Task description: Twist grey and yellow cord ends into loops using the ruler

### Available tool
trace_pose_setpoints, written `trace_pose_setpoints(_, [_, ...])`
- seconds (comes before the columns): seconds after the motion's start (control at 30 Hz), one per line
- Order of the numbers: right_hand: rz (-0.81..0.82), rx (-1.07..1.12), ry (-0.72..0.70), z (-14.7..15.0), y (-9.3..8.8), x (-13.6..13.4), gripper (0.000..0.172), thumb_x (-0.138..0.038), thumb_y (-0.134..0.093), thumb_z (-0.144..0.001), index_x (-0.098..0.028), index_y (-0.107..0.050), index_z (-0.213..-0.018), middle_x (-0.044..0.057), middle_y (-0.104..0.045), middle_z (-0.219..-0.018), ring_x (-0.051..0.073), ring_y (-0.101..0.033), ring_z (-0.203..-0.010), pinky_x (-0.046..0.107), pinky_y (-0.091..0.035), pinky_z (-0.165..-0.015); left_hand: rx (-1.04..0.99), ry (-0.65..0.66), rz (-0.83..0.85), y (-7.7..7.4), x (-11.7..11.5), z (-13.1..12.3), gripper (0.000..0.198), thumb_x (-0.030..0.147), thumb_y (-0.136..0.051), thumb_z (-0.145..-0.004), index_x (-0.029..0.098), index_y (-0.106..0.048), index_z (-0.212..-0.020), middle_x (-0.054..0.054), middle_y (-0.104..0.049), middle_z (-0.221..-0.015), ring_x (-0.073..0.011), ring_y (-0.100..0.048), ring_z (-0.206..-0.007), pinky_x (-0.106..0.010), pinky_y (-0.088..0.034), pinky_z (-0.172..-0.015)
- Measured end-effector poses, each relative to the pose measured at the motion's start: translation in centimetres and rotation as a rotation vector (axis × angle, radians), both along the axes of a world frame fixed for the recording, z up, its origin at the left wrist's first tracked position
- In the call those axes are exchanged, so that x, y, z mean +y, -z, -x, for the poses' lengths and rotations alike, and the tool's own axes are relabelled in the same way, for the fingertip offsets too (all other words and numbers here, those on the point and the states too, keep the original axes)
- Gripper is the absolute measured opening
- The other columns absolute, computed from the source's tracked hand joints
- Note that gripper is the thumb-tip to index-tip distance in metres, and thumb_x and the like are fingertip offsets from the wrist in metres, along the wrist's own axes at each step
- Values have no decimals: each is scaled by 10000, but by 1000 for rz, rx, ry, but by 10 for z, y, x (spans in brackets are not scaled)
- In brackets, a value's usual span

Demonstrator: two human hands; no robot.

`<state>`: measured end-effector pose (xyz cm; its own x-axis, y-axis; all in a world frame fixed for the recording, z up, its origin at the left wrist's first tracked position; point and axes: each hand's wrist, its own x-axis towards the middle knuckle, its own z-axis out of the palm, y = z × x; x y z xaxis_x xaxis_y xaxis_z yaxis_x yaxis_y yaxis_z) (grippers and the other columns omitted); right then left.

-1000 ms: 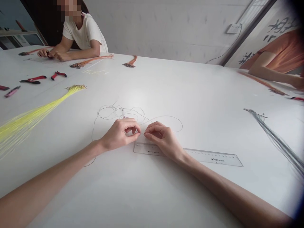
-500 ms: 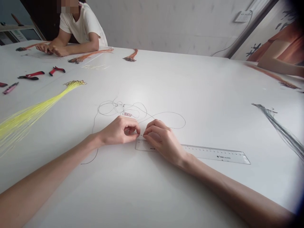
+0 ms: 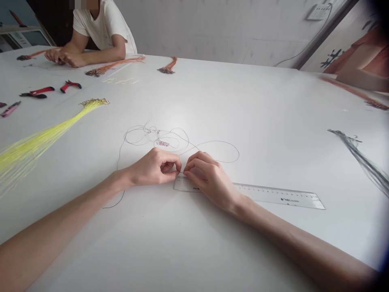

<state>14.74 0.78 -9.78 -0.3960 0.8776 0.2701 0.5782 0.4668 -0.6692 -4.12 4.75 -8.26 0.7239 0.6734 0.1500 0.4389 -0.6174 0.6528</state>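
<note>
Just above the left end of a clear ruler (image 3: pixel 288 198), my left hand (image 3: pixel 154 167) and my right hand (image 3: pixel 209 172) face each other, fingertips nearly touching. Both are closed in a pinch on a thin dark thread (image 3: pixel 181 172), a short bit of which shows between them. Behind the hands, loose loops of fine dark thread (image 3: pixel 225 142) spread over the white table (image 3: pixel 182 243). A small red-and-white label (image 3: pixel 163 143) lies among the loops. One thread end curves out below my left wrist. My right hand covers part of the ruler.
To the left lie a yellow cord bundle (image 3: pixel 69 123), red-handled pliers (image 3: pixel 38 92), a second pair of pliers (image 3: pixel 70 85) and a pink tool (image 3: pixel 10 109). A grey cord bundle (image 3: pixel 358 154) is at right. Orange bundles (image 3: pixel 167 67) lie farther back. A person (image 3: pixel 103 32) leans on the far edge.
The camera view has shifted slightly. My hands keep their pinch over the ruler's end, with the fingertips a touch closer together. The thread loops lie much as before.
</note>
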Motion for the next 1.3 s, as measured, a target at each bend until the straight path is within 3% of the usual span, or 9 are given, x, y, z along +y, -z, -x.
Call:
trace_pose_setpoints(0.5, [52, 22, -24, 0, -3, 2, 157, -79, -493, -812, -176, -542, -699, 39, -584, -835, 149, -514, -792, 280, -425, -708, 21, 12, -1, -3, 0, 1, 129, 58, -499, -697, 153, -568, -644, 47, -415, -535, -69, -353, -509, -201, -294, -473])
trace_pose_setpoints(0.83, [69, -102, -11, 7, -5, 5, 160, -67, -489, -783, -166, -533, -666, 42, -594, -819, 167, -475, -804, 317, -422, -741, 44, 29, 55, 0, 1, 3, 120, 53, -502, -693, 149, -536, -629, 38, -453, -570, -67, -377, -525, -197, -314, -479])
trace_pose_setpoints(1.3, [114, -5, -44, 7, -3, 6, 152, -67, -497, -765, -183, -554, -684, 35, -594, -846, 168, -501, -822, 326, -424, -774, 37, 33, 36, -1, 0, 5, 126, 81, -527, -705, 150, -620, -656, 18, -532, -575, -78, -454, -528, -199, -352, -477])
